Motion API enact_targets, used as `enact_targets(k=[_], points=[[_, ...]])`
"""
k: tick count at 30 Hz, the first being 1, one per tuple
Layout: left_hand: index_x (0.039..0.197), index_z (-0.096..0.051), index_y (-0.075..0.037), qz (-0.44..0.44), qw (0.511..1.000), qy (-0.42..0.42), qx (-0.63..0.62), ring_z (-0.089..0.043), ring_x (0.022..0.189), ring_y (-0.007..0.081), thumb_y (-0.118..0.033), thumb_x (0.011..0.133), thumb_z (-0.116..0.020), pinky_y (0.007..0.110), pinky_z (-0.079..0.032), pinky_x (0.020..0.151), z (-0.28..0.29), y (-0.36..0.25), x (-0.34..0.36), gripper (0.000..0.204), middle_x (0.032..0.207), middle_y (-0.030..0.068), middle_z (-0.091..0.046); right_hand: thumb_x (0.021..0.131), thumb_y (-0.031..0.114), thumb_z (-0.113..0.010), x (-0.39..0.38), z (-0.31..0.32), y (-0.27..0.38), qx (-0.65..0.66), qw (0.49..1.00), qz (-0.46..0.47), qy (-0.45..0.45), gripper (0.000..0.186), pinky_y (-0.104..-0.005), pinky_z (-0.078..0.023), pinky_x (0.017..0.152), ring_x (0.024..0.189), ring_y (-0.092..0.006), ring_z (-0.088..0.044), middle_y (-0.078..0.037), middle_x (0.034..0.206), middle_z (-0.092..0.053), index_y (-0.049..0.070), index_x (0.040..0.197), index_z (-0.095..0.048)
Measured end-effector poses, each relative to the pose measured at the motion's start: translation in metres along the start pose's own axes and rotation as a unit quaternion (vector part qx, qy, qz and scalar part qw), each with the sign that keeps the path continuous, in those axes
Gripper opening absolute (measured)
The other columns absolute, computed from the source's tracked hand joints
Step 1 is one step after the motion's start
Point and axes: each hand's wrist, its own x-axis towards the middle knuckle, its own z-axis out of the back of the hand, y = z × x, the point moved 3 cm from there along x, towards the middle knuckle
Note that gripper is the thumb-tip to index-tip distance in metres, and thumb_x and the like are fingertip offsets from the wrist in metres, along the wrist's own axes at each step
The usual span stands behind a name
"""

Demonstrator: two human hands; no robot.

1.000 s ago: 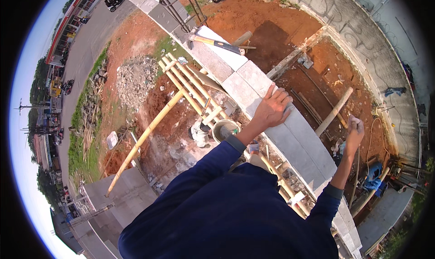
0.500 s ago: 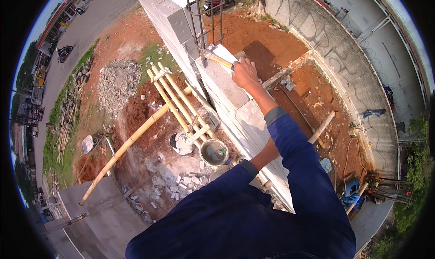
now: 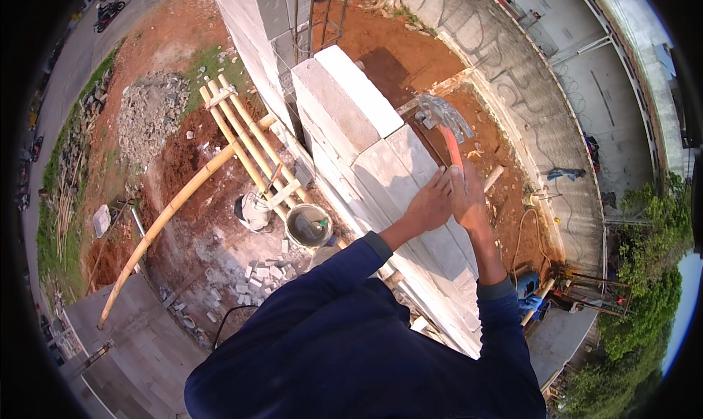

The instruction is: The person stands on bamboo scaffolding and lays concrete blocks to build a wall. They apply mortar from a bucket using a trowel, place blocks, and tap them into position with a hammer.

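Observation:
In my right hand point(image 3: 472, 192) is a hammer, closed around the lower end of its orange-red handle point(image 3: 451, 146). The head, beyond the handle, is a grey smear of motion over the soil right of the wall. My left hand point(image 3: 429, 201) lies close beside the right one over the wall top, fingers stretched forward and fingertips near the handle's base. Whether they touch it I cannot tell. Below both hands runs the wall of pale blocks point(image 3: 399, 162). A higher block point(image 3: 344, 100) sits on it, just ahead of my hands.
Steel rebar point(image 3: 320, 20) rises behind the high block. Left of the wall stand bamboo poles point(image 3: 245, 144) and a mortar bucket point(image 3: 308, 225); a person with a pale hat point(image 3: 254, 211) is below. Broken blocks point(image 3: 260, 278) litter the ground. A curved concrete wall point(image 3: 527, 104) bounds the right side.
The hammer has left the top of the high block and swung back to the right, toward me. My left hand has come forward beside the right. The view has shifted.

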Motion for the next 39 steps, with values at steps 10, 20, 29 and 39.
enact_targets(k=[10, 20, 29, 39], points=[[0.143, -0.060, -0.002, 0.014, 0.986, -0.039, -0.162, -0.041, 0.151, 0.0351, -0.034, 0.102, -0.051, 0.052, -0.018, 0.132, -0.015, 0.008, -0.008, 0.052, 0.150, 0.0163, -0.059, 0.110, 0.044, -0.051, -0.012, -0.006, 0.002, 0.010, 0.999, -0.032, 0.030, 0.055, -0.0552, -0.050, 0.082, 0.093, -0.0563, -0.064, -0.036, 0.090, -0.067, -0.009, 0.103, -0.064], [0.123, -0.065, -0.002, -0.015, 0.989, -0.034, -0.142, -0.049, 0.140, 0.0359, -0.033, 0.097, -0.063, 0.052, -0.025, 0.128, -0.010, 0.015, 0.006, 0.041, 0.133, 0.0183, -0.064, 0.113, 0.048, -0.042, -0.104, 0.039, 0.009, 0.174, 0.976, -0.130, -0.028, 0.058, -0.0377, -0.042, 0.057, 0.059, -0.0199, -0.054, -0.009, 0.066, -0.054, -0.001, 0.093, -0.063], [0.085, -0.079, -0.004, 0.090, 0.986, 0.099, -0.102, -0.074, 0.090, 0.0409, -0.048, 0.108, -0.047, 0.049, -0.057, 0.087, -0.001, 0.034, 0.071, 0.059, 0.088, 0.0223, -0.076, 0.113, 0.054, -0.042, -0.226, -0.051, -0.078, 0.293, 0.907, -0.217, -0.211, 0.052, -0.0274, -0.031, 0.042, 0.049, -0.0061, -0.037, 0.002, 0.066, -0.043, 0.009, 0.089, -0.049], [0.069, -0.074, -0.005, 0.037, 0.993, -0.043, -0.101, -0.070, 0.069, 0.0421, -0.042, 0.105, -0.054, 0.051, -0.056, 0.074, -0.009, 0.043, 0.056, 0.055, 0.070, 0.0218, -0.070, 0.116, 0.046, -0.036, -0.225, 0.003, -0.003, 0.312, 0.884, -0.089, -0.336, 0.046, -0.0257, -0.031, 0.042, 0.047, -0.0063, -0.037, 0.001, 0.066, -0.043, 0.008, 0.092, -0.048]])
